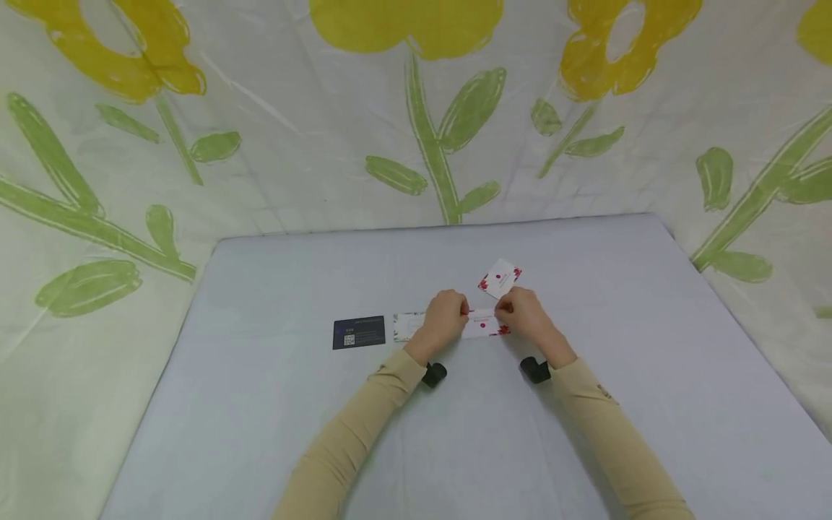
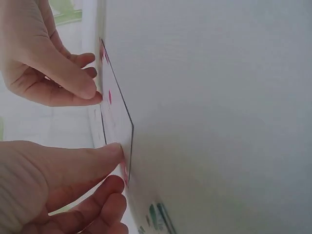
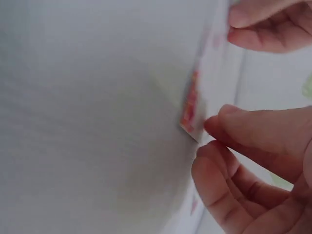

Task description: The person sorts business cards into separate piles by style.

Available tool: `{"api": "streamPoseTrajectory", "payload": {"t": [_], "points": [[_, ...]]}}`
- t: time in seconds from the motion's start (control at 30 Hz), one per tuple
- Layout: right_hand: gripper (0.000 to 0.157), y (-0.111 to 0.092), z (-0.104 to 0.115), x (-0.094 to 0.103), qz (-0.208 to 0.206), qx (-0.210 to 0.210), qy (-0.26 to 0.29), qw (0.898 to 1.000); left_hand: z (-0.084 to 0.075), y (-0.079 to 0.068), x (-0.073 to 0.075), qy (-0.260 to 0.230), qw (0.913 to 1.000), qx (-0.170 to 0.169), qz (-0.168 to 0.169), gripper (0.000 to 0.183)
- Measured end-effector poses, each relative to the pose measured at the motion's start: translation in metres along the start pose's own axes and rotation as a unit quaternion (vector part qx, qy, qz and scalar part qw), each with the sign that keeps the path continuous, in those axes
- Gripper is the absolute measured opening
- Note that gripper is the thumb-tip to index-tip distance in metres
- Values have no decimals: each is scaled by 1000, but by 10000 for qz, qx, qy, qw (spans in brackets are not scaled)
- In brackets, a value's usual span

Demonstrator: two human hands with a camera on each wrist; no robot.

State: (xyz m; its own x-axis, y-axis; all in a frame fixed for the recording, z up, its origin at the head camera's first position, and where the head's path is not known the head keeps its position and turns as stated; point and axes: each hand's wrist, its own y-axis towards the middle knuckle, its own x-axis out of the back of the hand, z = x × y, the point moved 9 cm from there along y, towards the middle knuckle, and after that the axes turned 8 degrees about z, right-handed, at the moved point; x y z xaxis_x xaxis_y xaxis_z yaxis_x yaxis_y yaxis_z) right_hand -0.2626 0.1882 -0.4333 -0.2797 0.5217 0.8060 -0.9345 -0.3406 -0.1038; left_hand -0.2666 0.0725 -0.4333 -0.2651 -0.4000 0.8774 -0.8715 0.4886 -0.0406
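Note:
A white card with red floral corners [image 1: 483,324] is between my two hands on the table, with a red dot near its middle. My left hand [image 1: 444,318] pinches its left end, the thumb on the card's face in the left wrist view. At the other end, my right hand [image 1: 523,312] has thumb and finger at the card's edge, pinching it. Left of this card lies a white card with green leaf print [image 1: 404,327], partly hidden by my left hand. A second red-floral white card [image 1: 500,278] lies tilted just beyond my right hand.
A dark card with a QR code [image 1: 359,332] lies at the left end of the row. All the cards are on a pale cloth-covered table [image 1: 260,404]. Behind it hangs a white sheet [image 1: 279,144] painted with yellow flowers. Black wrist devices [image 1: 535,370] sit at both cuffs.

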Motion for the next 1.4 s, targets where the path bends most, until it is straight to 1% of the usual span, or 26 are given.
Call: {"api": "streamPoseTrajectory", "payload": {"t": [0.07, 0.13, 0.23, 0.3, 0.37, 0.47, 0.6, 0.63, 0.73, 0.77, 0.87, 0.97, 1.0, 1.1, 1.17, 1.3, 1.4], "points": [[9, -2, 1, 9, -133, 217, 60, 9997, -2, 0, 2, -2, 10000, -22, -39, 6], [10, -3, 0, 23, -353, 398, 152, 9985, -4, 2, 4, -43, 10000, -4, -52, 8], [11, -1, -3, 45, -694, 734, 196, 9947, -8, 8, 7, -78, 9999, 101, -35, 15], [13, 4, -7, 55, -746, 845, 153, 9935, -12, 16, 9, -27, 9999, 162, -43, 19], [16, 13, -11, 59, -651, 904, 47, 9938, -16, 24, 9, 70, 9997, 225, -63, 22], [22, 26, -15, 57, -403, 902, -276, 9947, -19, 36, 6, 237, 9990, 391, 8, 25], [29, 44, -20, 46, -57, 935, -743, 9928, -18, 46, -6, 500, 9955, 760, 266, 34], [31, 48, -22, 42, 18, 999, -795, 9918, -18, 48, -8, 576, 9942, 852, 324, 37], [41, 60, -29, 31, 288, 1104, -799, 9903, -18, 52, -14, 772, 9905, 1065, 396, 45], [44, 66, -39, 24, 349, 1302, -714, 9883, -18, 53, -16, 831, 9895, 1117, 401, 46], [48, 73, -46, 15, 608, 1274, -714, 9874, -18, 57, -19, 940, 9868, 1260, 400, 46], [48, 72, -42, 11, 775, 1177, -733, 9873, -18, 60, -24, 1022, 9837, 1397, 484, 47], [47, 67, -32, 14, 835, 987, -851, 9880, -17, 61, -25, 1057, 9825, 1447, 507, 48], [44, 63, -24, 15, 845, 966, -984, 9868, -16, 62, -27, 1153, 9791, 1577, 561, 51], [42, 61, -21, 16, 819, 955, -1109, 9858, -15, 63, -27, 1175, 9783, 1612, 552, 50], [40, 59, -20, 19, 714, 917, -1073, 9874, -15, 64, -26, 1089, 9801, 1569, 548, 46], [39, 58, -22, 22, 566, 1020, -979, 9883, -15, 62, -24, 943, 9824, 1511, 565, 43]]}}
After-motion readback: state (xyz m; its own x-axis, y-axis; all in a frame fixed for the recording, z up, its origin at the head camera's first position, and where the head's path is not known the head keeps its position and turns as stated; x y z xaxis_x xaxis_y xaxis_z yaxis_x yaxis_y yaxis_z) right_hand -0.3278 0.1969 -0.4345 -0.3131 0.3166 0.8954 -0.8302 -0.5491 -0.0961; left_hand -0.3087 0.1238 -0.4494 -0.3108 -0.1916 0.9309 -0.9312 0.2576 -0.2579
